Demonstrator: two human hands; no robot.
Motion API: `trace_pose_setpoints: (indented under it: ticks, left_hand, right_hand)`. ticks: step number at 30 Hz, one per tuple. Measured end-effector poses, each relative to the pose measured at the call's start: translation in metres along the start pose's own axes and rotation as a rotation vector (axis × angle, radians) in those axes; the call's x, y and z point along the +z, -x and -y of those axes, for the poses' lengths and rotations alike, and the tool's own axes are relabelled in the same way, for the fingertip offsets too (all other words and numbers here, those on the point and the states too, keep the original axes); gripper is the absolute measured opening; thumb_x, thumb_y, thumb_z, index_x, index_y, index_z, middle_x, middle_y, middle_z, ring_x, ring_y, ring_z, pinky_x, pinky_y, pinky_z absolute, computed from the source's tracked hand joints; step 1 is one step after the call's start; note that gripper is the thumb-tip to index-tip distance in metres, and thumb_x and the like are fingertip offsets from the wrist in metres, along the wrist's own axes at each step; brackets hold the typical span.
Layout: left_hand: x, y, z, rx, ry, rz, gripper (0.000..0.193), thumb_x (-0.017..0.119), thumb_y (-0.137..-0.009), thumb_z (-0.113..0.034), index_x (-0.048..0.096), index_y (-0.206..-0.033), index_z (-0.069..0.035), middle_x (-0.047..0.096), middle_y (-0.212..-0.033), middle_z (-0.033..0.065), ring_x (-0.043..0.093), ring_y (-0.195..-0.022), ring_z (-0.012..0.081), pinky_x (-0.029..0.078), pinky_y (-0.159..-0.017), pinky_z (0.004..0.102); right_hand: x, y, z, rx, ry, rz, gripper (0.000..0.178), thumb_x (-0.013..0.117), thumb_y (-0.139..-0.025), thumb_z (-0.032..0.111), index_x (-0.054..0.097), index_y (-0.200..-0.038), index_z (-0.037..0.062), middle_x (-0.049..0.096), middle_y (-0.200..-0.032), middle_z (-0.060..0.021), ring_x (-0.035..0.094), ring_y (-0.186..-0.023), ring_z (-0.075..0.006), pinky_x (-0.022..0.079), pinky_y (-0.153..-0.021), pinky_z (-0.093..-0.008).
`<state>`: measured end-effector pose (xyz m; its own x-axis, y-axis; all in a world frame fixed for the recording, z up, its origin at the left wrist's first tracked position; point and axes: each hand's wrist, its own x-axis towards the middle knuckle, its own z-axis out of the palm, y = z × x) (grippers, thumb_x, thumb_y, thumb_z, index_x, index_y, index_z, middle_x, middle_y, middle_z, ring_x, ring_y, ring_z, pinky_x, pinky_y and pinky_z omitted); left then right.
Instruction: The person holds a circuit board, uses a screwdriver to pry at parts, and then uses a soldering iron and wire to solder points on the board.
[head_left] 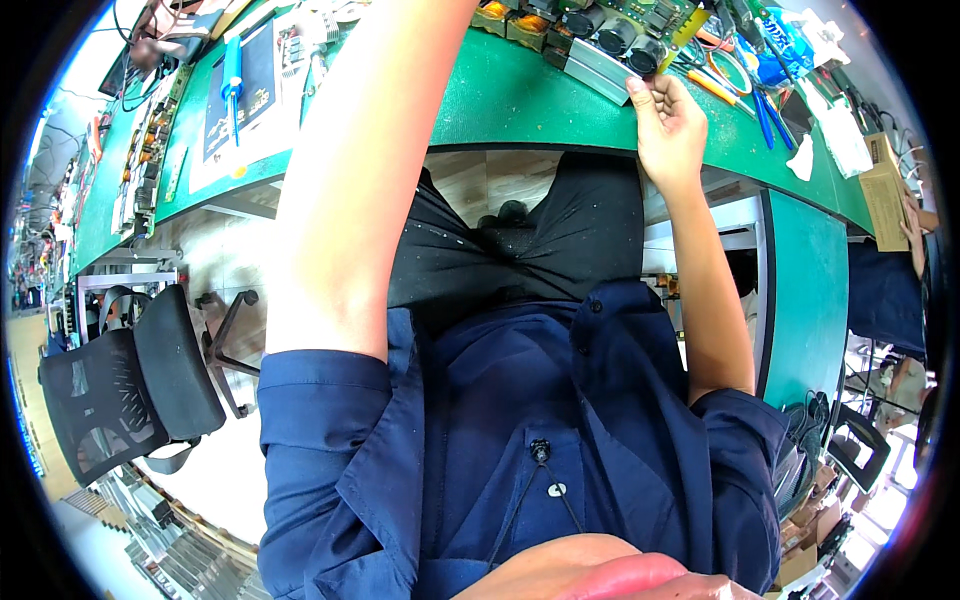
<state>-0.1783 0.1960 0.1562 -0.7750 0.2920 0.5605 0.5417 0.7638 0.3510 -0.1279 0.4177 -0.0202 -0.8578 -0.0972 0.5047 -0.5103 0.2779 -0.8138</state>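
Note:
My right hand point(672, 130) is at the front edge of a circuit board point(640, 14), thumb and forefinger pinched together. What lies between the fingertips is too small to make out. Right beside them is the lower end of a yellow strip point(688, 28) with dark marks, slanting up over the board. Black round capacitors point(615, 38) and a silver heatsink point(598, 72) sit next to the fingers on the board's near side. My left forearm point(350, 170) reaches far forward across the bench, and its hand is beyond the upper edge of the view.
On the green bench point(520, 110), a blue screwdriver point(232, 75) lies on a dark mat at left, near another long board point(145, 150). Blue-handled pliers point(768, 118), an orange-handled tool point(712, 88) and a cardboard box point(882, 195) are at right. A mesh chair point(130, 385) stands behind left.

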Motion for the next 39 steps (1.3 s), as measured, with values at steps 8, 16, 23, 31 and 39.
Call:
trace_pose_setpoints:
  ticks: [8, 16, 23, 31, 39]
  left_hand:
    - [0.002, 0.003, -0.003, 0.015, -0.016, -0.064, 0.039, 0.088, -0.068, -0.027, 0.076, -0.099, -0.007, 0.073, -0.085, 0.0162, 0.07, -0.078, 0.0291, 0.053, -0.076, 0.0385]
    - [-0.001, 0.005, -0.006, -0.004, -0.013, -0.035, 0.036, 0.087, -0.069, -0.026, 0.076, -0.097, -0.007, 0.072, -0.085, 0.0165, 0.07, -0.079, 0.03, 0.053, -0.076, 0.0392]
    - [0.001, 0.007, -0.011, 0.018, -0.059, -0.06, 0.034, 0.086, -0.069, -0.025, 0.076, -0.096, -0.007, 0.072, -0.086, 0.0176, 0.07, -0.082, 0.0325, 0.053, -0.078, 0.0408]
    - [0.001, 0.004, -0.006, 0.019, -0.048, -0.058, 0.036, 0.087, -0.068, -0.025, 0.075, -0.096, -0.006, 0.072, -0.085, 0.0175, 0.07, -0.08, 0.0314, 0.053, -0.076, 0.0397]
    - [0.0, 0.007, -0.009, 0.001, -0.012, -0.043, 0.037, 0.088, -0.067, -0.026, 0.075, -0.096, -0.006, 0.072, -0.084, 0.0175, 0.069, -0.077, 0.0313, 0.052, -0.075, 0.0398]
  right_hand:
    - [0.001, -0.003, -0.005, -0.045, 0.195, -0.078, 0.028, 0.075, -0.091, 0.024, 0.067, -0.096, -0.0026, 0.068, -0.077, -0.0034, 0.057, -0.067, -0.008, 0.047, -0.063, -0.0245]
    - [-0.003, -0.006, 0.0, 0.043, 0.059, -0.003, 0.028, 0.079, -0.087, 0.024, 0.07, -0.093, -0.0025, 0.064, -0.071, 0.0009, 0.053, -0.063, -0.0051, 0.045, -0.06, -0.0221]
    - [0.004, -0.002, -0.002, -0.011, 0.165, -0.1, 0.026, 0.078, -0.088, 0.024, 0.07, -0.091, -0.0007, 0.063, -0.068, -0.0007, 0.053, -0.061, -0.0055, 0.044, -0.059, -0.0216]
    - [0.003, -0.004, -0.003, -0.064, 0.163, -0.059, 0.026, 0.079, -0.087, 0.021, 0.067, -0.086, -0.0012, 0.059, -0.066, -0.0009, 0.051, -0.058, -0.007, 0.044, -0.057, -0.0237]
    - [0.005, -0.001, -0.001, -0.063, 0.121, -0.097, 0.024, 0.079, -0.086, 0.019, 0.067, -0.087, -0.0019, 0.057, -0.067, -0.0006, 0.049, -0.058, -0.0058, 0.044, -0.057, -0.0224]
